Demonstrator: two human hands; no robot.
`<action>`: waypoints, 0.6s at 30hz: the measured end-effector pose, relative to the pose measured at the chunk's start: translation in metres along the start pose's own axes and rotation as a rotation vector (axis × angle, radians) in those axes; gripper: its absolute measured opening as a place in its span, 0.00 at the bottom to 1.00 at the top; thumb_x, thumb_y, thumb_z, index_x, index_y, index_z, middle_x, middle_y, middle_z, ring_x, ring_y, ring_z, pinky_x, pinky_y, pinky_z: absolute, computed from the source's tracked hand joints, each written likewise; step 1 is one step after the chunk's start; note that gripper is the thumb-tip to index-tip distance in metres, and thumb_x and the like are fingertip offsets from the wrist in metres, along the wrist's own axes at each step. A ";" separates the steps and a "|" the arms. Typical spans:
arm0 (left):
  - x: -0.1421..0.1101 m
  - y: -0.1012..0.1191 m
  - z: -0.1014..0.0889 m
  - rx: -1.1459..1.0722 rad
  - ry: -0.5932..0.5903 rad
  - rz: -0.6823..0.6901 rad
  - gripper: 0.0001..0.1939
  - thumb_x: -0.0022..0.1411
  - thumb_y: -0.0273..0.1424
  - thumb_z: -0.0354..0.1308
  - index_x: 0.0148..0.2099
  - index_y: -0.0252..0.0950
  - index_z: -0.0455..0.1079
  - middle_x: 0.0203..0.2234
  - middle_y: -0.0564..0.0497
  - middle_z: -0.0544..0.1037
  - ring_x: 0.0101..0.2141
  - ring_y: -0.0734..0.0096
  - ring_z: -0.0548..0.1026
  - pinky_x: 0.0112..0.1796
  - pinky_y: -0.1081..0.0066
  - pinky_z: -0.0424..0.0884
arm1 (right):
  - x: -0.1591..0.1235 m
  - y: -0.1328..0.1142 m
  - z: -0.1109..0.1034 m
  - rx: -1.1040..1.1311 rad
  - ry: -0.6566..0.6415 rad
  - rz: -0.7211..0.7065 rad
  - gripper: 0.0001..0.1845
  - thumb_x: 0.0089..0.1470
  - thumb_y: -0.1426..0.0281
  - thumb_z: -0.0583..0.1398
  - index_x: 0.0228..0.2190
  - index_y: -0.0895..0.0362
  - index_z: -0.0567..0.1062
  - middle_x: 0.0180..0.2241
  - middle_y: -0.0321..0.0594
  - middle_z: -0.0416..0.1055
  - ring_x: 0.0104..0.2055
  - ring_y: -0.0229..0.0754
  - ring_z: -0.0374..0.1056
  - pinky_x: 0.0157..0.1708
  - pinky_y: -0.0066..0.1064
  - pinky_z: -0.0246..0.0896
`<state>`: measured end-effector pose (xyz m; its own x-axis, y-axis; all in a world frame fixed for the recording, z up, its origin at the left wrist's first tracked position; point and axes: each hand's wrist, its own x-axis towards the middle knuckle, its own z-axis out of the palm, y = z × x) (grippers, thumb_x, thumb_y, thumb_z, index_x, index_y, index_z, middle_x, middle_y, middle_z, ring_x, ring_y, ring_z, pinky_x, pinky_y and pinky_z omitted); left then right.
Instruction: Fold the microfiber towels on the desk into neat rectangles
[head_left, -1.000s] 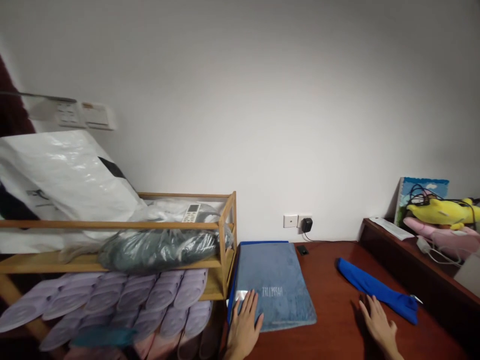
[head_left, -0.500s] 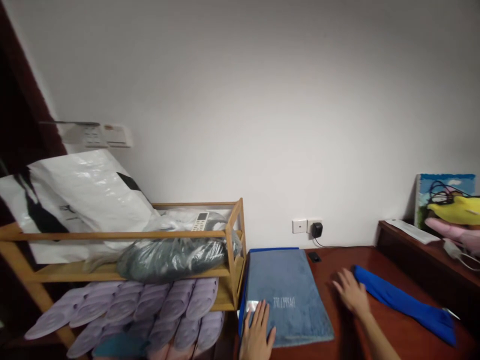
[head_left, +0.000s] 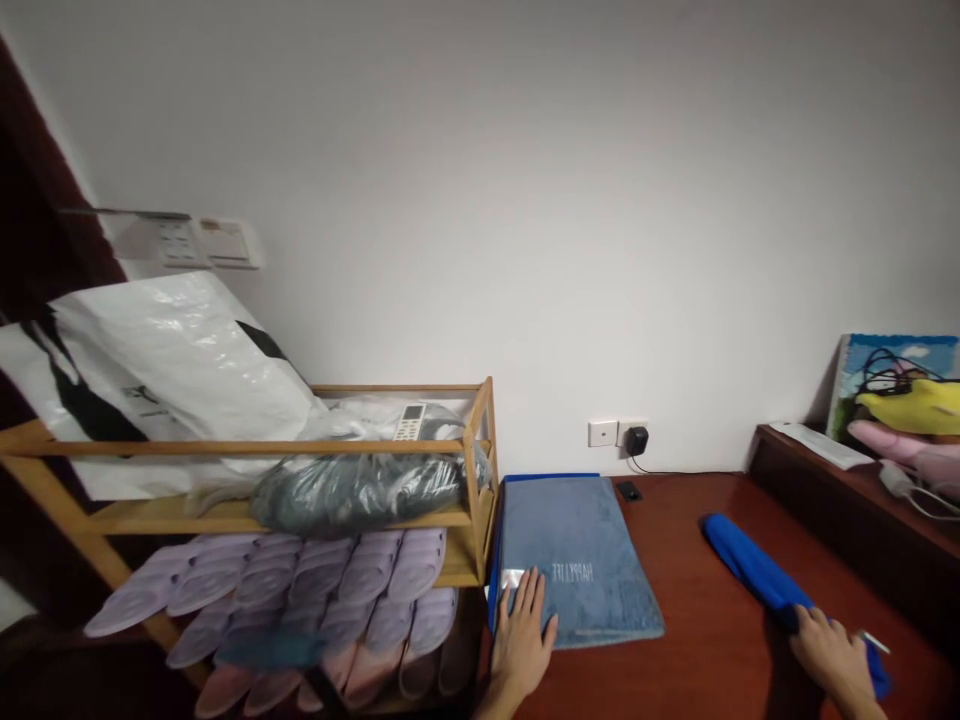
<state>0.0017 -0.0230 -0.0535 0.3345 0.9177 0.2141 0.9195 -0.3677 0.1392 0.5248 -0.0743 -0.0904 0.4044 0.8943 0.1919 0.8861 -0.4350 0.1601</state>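
My left hand [head_left: 525, 635] lies flat, fingers stretched, on the lower left of a folded grey-blue towel [head_left: 577, 530] with pale lettering. A shiny label patch shows by its fingertips. Beneath the towel, a bright blue edge [head_left: 551, 475] sticks out at the back and left. My right hand [head_left: 832, 650] is closed over the near part of a long, narrow blue folded cloth [head_left: 750, 565], which slants across the reddish-brown tabletop [head_left: 690, 590]. A small white stick-like thing [head_left: 876, 642] shows beside that hand.
On the left stands a wooden rack [head_left: 480, 480] with lilac slippers [head_left: 367, 565], a plastic-wrapped bundle [head_left: 360, 490], a remote [head_left: 409, 422] and a large white bag [head_left: 180, 370]. A black plug [head_left: 636, 440] sits in the wall. A raised shelf [head_left: 817, 485] at right holds a yellow plush thing [head_left: 919, 405].
My right hand has moved right and nearer, from the bare tabletop onto the blue cloth, and closed over it. My left hand stays flat on the towel. The view has tilted slightly down.
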 end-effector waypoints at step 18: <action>-0.083 0.064 -0.021 -0.569 -0.084 0.105 0.25 0.59 0.36 0.46 0.60 0.42 0.61 0.60 0.50 0.61 0.60 0.63 0.56 0.59 0.57 0.52 | -0.179 -0.071 -0.108 0.704 -0.178 0.160 0.10 0.39 0.67 0.58 0.27 0.55 0.75 0.33 0.49 0.77 0.39 0.52 0.73 0.40 0.36 0.65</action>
<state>0.0282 -0.1254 -0.0421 0.4540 0.8724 0.1809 0.6326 -0.4586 0.6241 0.3646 -0.2150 -0.0318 0.5183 0.8552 -0.0088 0.7247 -0.4447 -0.5264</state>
